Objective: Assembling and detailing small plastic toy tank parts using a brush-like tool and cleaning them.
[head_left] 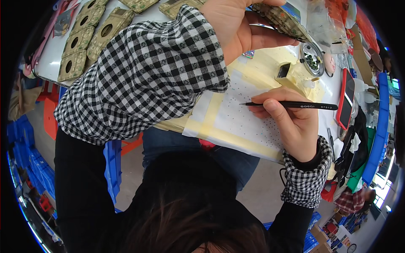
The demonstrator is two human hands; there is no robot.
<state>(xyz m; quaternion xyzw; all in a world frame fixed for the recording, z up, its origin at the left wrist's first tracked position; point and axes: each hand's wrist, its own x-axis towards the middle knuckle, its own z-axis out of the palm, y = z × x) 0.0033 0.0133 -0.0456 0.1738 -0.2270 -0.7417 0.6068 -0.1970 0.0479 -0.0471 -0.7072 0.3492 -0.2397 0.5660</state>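
My left hand [238, 31] reaches to the far side of the table, its fingers round a camouflage-patterned piece [283, 20] that runs up to the picture's edge. In my right hand [297, 128] is a pair of slim black tweezers [306, 105], held like a pen, the fine tip pointing left. That tip is over a white sheet [236, 128] scattered with tiny dark specks and edged with yellowish tape. Whether the tip holds a speck is too small to tell. Beyond the right hand stands a round metal dish [322, 69] with small dark green bits inside.
Camouflage pieces with round holes [75, 42] lie in rows at the far left. A small open yellowish box [291, 76] stands near the dish. Along the right edge are a red-cased phone [346, 99], clear plastic bags [325, 23] and a dark cloth [358, 143].
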